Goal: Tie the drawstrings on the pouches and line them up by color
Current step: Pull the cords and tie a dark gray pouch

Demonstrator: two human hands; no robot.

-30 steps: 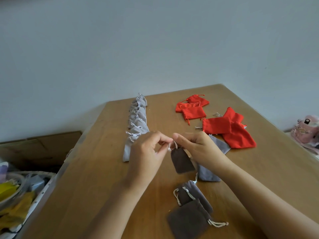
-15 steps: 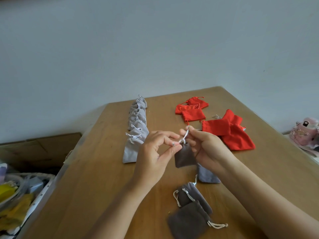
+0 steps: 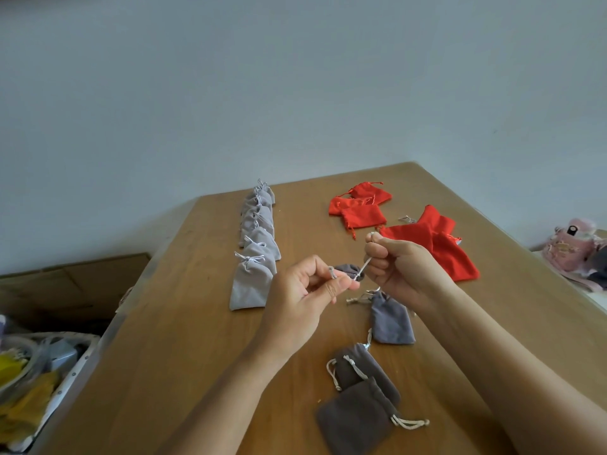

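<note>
Taupe pouch (image 3: 348, 269) hangs between left hand (image 3: 303, 292), right hand (image 3: 405, 270).

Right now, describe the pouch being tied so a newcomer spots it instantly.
On the wooden table, look right of the light grey pouch row. Between the left hand and right hand is a bunched dark grey-brown pouch, each hand holding its white drawstring. It alone is held up; the other dark pouches lie flat.

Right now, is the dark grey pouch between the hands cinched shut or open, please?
Cinched shut: the dark grey pouch is bunched tight, left hand and right hand pinching its drawstring ends.
</note>
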